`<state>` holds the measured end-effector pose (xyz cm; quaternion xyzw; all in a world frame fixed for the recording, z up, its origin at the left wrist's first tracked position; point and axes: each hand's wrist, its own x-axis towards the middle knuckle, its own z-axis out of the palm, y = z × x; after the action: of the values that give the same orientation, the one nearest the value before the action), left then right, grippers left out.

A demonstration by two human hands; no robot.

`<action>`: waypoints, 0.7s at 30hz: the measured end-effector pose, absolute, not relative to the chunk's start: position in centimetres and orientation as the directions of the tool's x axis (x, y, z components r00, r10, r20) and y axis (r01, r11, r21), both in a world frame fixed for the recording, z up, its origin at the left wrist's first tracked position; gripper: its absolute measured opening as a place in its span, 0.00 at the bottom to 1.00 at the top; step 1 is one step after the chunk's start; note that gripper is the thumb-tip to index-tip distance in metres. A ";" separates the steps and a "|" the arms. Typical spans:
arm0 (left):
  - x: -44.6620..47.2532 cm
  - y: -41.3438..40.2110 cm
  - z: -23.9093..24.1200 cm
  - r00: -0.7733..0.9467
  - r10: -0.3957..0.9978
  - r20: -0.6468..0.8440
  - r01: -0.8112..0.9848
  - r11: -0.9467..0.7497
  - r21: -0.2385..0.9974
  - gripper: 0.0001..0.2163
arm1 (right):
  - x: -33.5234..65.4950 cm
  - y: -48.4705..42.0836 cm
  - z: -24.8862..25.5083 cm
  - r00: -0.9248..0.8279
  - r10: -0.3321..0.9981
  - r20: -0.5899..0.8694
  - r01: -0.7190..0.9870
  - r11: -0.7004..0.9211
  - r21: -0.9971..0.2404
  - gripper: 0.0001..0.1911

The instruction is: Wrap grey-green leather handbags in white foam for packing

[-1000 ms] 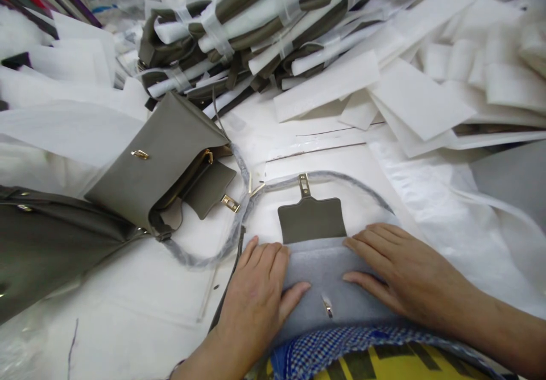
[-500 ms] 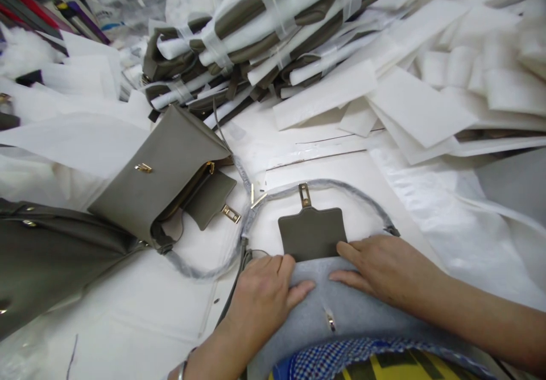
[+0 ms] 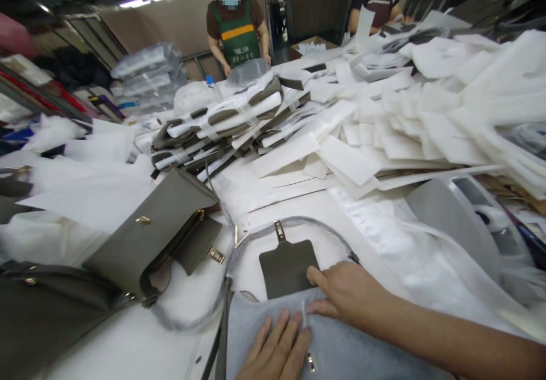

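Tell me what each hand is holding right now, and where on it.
Neither grips anything. The left hand lies flat on the grey felt cover over the bag; the right hand presses its upper edge beside the olive flap.

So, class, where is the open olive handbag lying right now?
The open olive handbag lies left of centre on the table, just left of the olive flap that the right hand touches.

The left hand lies flat, palm down, at the bottom edge of the view, fingers straight, held together and pointing up and to the right. The right hand comes in from the lower right on a bare forearm, palm down, fingers loosely curled and pointing left, its fingertips just above the left hand's fingertips.
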<state>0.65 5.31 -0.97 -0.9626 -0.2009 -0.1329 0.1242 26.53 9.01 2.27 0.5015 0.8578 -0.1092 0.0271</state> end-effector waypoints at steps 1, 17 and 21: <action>0.6 5.2 -0.9 0.891 0.351 0.287 0.418 -0.882 -0.219 0.19 | 26.5 8.9 2.2 -0.491 0.858 -0.152 0.869 0.469 -0.160 0.26; 2.2 2.7 3.7 0.806 0.592 -0.008 0.579 -0.786 0.215 0.31 | 24.7 16.8 5.7 -0.380 0.923 -0.050 0.715 0.259 -0.649 0.16; 2.0 2.5 3.5 0.802 0.597 0.027 0.575 -0.783 0.239 0.31 | 23.8 14.1 6.6 -0.406 0.910 0.078 0.622 0.338 -0.706 0.17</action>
<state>2.02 2.54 3.55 -0.9428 -0.3106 -0.0503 -0.1099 23.76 14.14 6.63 0.4898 0.7823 -0.3018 -0.2389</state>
